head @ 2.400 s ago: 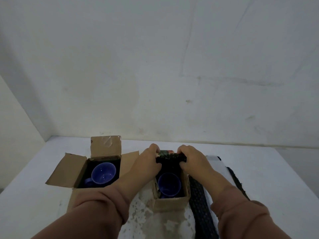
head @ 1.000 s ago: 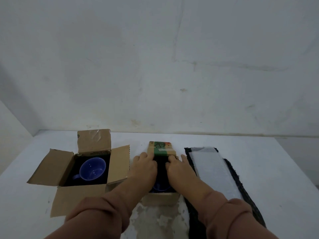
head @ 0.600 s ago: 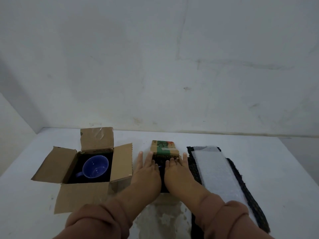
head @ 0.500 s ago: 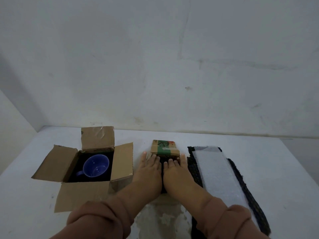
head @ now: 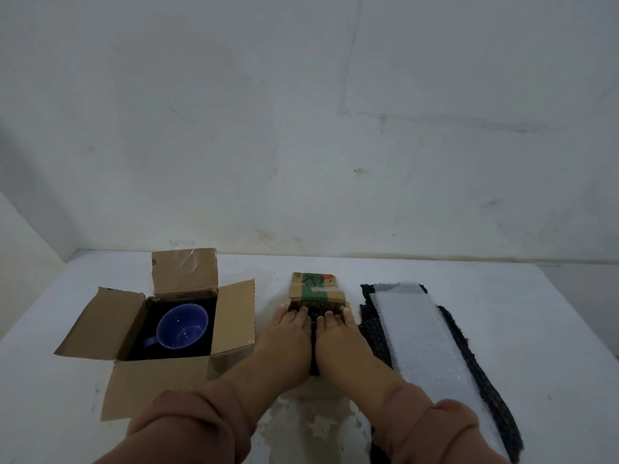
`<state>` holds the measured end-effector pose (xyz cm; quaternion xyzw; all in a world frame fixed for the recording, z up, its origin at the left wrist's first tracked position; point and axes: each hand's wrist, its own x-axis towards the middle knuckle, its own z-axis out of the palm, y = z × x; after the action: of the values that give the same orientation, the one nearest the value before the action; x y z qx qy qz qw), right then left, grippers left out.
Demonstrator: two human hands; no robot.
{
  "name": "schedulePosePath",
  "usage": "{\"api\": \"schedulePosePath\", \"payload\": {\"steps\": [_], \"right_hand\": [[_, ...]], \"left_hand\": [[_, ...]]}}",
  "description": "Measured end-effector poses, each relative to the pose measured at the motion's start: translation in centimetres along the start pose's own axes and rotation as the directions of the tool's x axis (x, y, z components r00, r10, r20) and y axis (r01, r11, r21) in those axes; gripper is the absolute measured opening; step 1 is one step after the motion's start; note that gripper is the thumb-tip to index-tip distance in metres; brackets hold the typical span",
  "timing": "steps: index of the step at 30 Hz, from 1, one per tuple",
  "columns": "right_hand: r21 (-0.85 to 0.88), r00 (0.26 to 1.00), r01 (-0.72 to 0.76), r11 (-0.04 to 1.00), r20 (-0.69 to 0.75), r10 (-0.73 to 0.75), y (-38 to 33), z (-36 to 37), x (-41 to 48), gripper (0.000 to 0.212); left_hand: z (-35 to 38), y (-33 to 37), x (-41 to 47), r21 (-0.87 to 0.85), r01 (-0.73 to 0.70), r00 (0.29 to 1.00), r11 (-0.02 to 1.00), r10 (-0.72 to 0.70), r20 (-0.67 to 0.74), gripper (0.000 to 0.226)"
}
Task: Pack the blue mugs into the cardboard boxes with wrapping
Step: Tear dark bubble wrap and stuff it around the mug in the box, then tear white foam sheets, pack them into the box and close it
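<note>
A blue mug [head: 182, 326] stands in the open cardboard box [head: 234, 316] on the left, set in dark wrapping. In the middle is a smaller cardboard box [head: 316, 288] with its far flap up. My left hand [head: 288, 333] and my right hand [head: 338, 333] lie flat side by side on top of it, palms down. They press on the black wrapping [head: 314, 314] that shows between my fingers. Whatever is in this box is hidden under the wrapping and my hands.
A long strip of white foam wrap [head: 418, 333] lies on a black mesh strip [head: 371, 329] just right of my right hand. The white table [head: 536, 329] ends at the wall behind. The left box's flaps spread toward the table's left edge.
My hands drew the black wrapping over the blue mug in the smaller box, then flattened on top. That mug is no longer visible.
</note>
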<state>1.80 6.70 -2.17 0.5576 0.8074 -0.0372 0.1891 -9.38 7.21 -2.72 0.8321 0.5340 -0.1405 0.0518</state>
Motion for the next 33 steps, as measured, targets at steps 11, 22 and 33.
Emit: {"api": "schedulePosePath", "payload": {"steps": [11,22,33], "right_hand": [[0.763,0.883,-0.085,0.641,-0.241,0.404,5.2,1.3,-3.8,0.032],[0.562,0.833,-0.467,0.682,0.022,0.553,8.0,11.0,-9.2,0.044],[0.867,0.807,-0.095,0.489,-0.221,0.548,8.2,3.6,-12.0,0.016]], "left_hand": [[-1.1,1.5,-1.3,-0.098,0.007,1.0,0.995,-0.01,-0.029,0.064],[0.2,10.9,-2.4,-0.362,-0.25,0.954,0.898,0.166,-0.248,0.05],[-3.3,13.2,-3.2,-0.942,0.289,0.957,-0.171,0.085,0.278,0.043]]}}
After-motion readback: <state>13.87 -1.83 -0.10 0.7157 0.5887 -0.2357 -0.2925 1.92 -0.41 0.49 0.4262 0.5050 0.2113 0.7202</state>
